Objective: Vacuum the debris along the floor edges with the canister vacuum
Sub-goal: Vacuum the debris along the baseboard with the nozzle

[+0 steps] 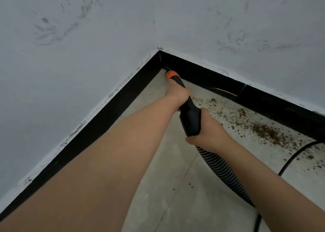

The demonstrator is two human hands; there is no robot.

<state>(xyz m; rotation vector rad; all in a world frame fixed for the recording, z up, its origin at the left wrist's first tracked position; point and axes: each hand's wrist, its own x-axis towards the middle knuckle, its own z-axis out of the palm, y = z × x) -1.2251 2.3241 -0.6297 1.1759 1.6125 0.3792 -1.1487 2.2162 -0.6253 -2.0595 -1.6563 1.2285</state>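
Both hands were clamped on the vacuum nozzle [186,106], a black tube with an orange tip [172,75]. The left hand [177,95] gripped it well forward, just behind the tip, fingers curled round the narrow part. The right hand [209,133] held the thick rear end where the ribbed hose [221,173] joined it, fingers wrapped round it from the right.

The nozzle's long axis ran from the person up and slightly left, straight into the corner where the two black skirting boards [109,112] met, and the orange tip sat at or just off the floor [158,161] right in that corner. Whether it touched the floor could not be told.

The debris [263,131] lay to the right of the nozzle: a brown scatter along the foot of the right-hand skirting, thickest well away from the tip and nearer to the right hand than to the left. The floor along the left skirting looked largely free of it. A black cable [292,159] crossed the floor through the far end of the scatter.

The coming move would probably be a sweep of the tip rightward out of the corner, along the right skirting, with the tube swung round so its axis followed that edge.
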